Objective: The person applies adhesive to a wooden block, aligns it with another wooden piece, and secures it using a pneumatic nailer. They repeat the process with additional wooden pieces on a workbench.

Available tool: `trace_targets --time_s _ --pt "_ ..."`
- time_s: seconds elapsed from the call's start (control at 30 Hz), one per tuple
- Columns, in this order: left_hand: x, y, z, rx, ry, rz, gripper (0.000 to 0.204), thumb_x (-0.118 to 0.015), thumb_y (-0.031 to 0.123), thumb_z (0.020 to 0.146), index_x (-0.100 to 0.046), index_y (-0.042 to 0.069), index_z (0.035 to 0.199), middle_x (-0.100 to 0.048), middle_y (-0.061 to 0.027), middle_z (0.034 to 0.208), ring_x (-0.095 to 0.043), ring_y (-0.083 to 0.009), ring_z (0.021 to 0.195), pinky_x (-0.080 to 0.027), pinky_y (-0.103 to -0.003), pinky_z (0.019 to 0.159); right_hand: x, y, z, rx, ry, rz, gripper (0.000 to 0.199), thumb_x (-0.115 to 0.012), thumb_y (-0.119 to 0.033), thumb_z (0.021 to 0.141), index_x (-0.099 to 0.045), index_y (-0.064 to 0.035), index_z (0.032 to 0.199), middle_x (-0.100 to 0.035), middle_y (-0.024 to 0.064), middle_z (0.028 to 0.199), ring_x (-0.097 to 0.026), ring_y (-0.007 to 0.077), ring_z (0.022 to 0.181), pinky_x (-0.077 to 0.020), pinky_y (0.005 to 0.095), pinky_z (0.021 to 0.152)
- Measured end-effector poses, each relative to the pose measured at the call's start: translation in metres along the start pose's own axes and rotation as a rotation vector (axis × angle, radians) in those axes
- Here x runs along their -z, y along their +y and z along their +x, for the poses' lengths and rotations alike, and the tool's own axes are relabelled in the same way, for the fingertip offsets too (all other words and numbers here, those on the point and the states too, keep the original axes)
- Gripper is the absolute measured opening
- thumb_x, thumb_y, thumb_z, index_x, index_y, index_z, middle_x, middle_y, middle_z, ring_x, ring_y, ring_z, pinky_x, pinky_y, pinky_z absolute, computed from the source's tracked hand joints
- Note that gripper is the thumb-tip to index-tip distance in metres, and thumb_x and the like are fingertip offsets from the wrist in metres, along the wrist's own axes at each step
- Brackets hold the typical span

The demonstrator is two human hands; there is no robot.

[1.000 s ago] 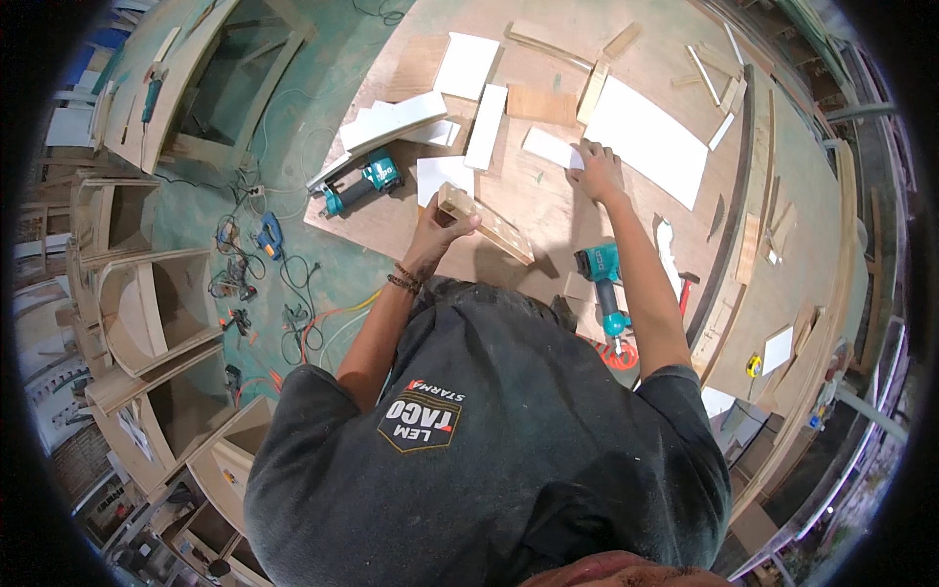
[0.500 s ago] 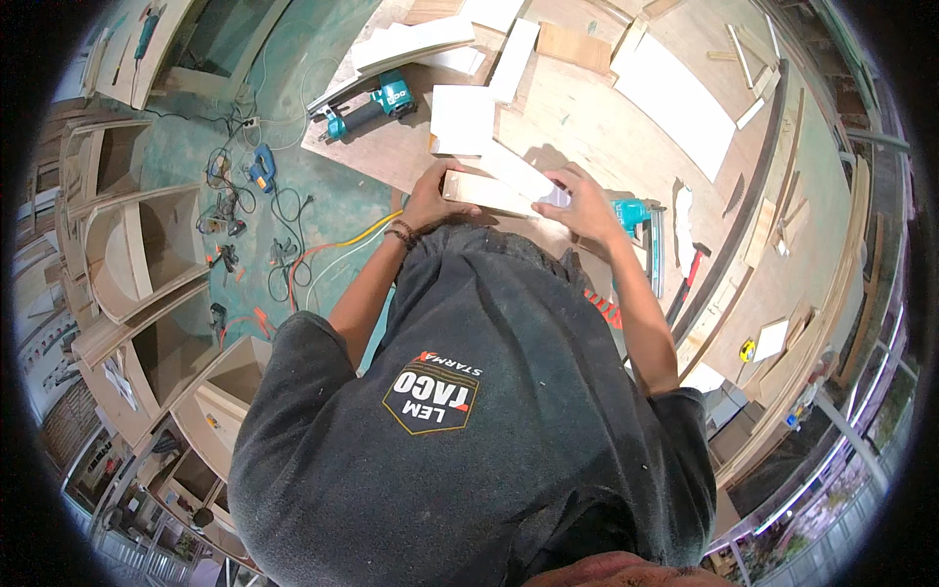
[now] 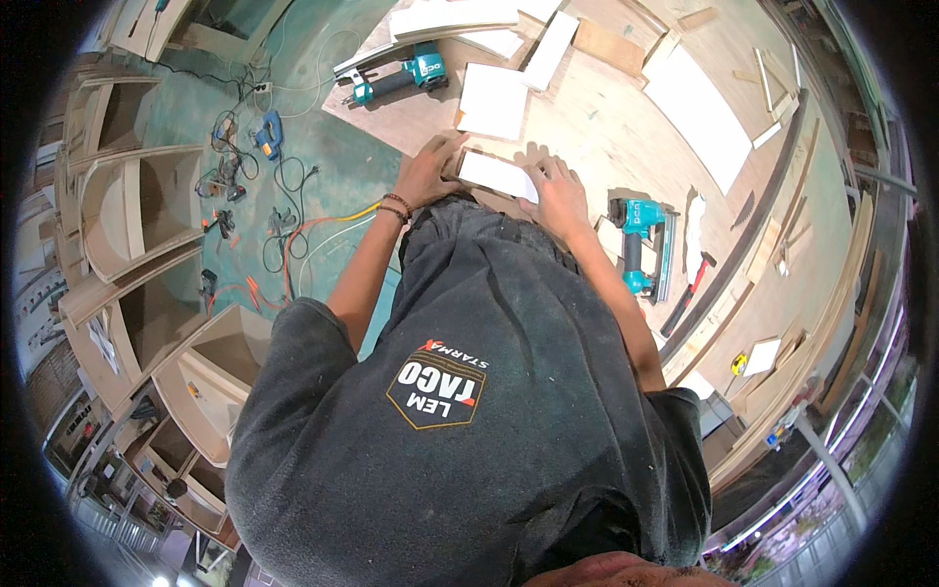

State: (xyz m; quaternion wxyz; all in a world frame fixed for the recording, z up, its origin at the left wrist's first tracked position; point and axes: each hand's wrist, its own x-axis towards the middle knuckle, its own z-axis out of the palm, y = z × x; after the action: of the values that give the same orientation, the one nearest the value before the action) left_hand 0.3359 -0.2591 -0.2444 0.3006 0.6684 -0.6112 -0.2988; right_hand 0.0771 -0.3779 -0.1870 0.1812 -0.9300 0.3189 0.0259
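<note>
Close in front of me, at the table's near edge, a small box-like wooden piece with a white top face (image 3: pixel 496 174) sits between my hands. My left hand (image 3: pixel 428 174) is closed on its left end, thumb and fingers at the corner. At the opposite end, my right hand (image 3: pixel 560 199) grips the piece with bent fingers. My body hides the side of the piece nearest me. Just beyond it lies a square white panel (image 3: pixel 492 102). A teal nail gun (image 3: pixel 641 245) rests to the right of my right hand.
Another teal nail gun (image 3: pixel 411 74) lies at the table's left corner. White boards (image 3: pixel 455 18) are stacked behind it. A hammer (image 3: pixel 691 293) lies on the right, near a long white panel (image 3: pixel 699 119). Cords, a blue power tool (image 3: pixel 267 137) and curved wooden cabinets (image 3: pixel 161 210) occupy the floor at left.
The piece has been turned: its pale wooden side and a slanted white strip showed before, and now its white face is up. Both hands have shifted around its ends.
</note>
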Motion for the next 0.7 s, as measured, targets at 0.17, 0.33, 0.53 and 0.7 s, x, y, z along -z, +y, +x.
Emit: trace_targets --time_s 0.17,0.33,0.53,0.7 --pt "0.002 -0.001 0.005 -0.029 -0.050 0.094 0.073 -0.087 0.018 0.073 -0.057 0.016 0.140 -0.060 -0.0131 0.127 -0.061 -0.0331 0.115 -0.053 -0.041 0.099 -0.005 -0.004 0.003 -0.003 0.002 -0.012 0.055 -0.083 -0.030 0.077 -0.066 -0.0090 0.125 -0.056 0.0139 0.133 -0.054 0.0333 0.122 -0.0484 0.0450 0.098" --pt "0.011 0.007 0.014 -0.052 -0.099 0.067 0.051 -0.083 0.014 0.075 -0.067 0.012 0.123 -0.065 -0.0105 0.120 -0.065 -0.0309 0.107 -0.055 -0.040 0.095 -0.010 -0.002 0.002 -0.026 -0.045 -0.001 0.070 -0.083 -0.032 0.077 -0.057 -0.0124 0.139 -0.051 0.0168 0.143 -0.053 0.0347 0.126 -0.0479 0.0451 0.101" --pt "0.017 0.014 0.018 -0.047 -0.158 0.057 0.047 -0.081 0.012 0.076 -0.068 0.012 0.121 -0.065 -0.0100 0.119 -0.065 -0.0307 0.109 -0.055 -0.040 0.096 -0.009 0.008 -0.011 -0.097 -0.021 0.005 0.077 -0.085 -0.032 0.076 -0.053 -0.0187 0.145 -0.050 0.0156 0.144 -0.053 0.0347 0.127 -0.0472 0.0460 0.103" --pt "0.017 0.015 0.022 -0.089 -0.207 0.243 0.065 -0.085 0.023 0.075 -0.061 0.013 0.134 -0.061 -0.0099 0.129 -0.061 -0.0310 0.118 -0.054 -0.040 0.099 -0.006 0.033 -0.048 -0.247 0.017 0.051 0.080 -0.086 -0.031 0.074 -0.053 -0.0218 0.145 -0.054 0.0126 0.135 -0.052 0.0338 0.126 -0.0456 0.0459 0.104"
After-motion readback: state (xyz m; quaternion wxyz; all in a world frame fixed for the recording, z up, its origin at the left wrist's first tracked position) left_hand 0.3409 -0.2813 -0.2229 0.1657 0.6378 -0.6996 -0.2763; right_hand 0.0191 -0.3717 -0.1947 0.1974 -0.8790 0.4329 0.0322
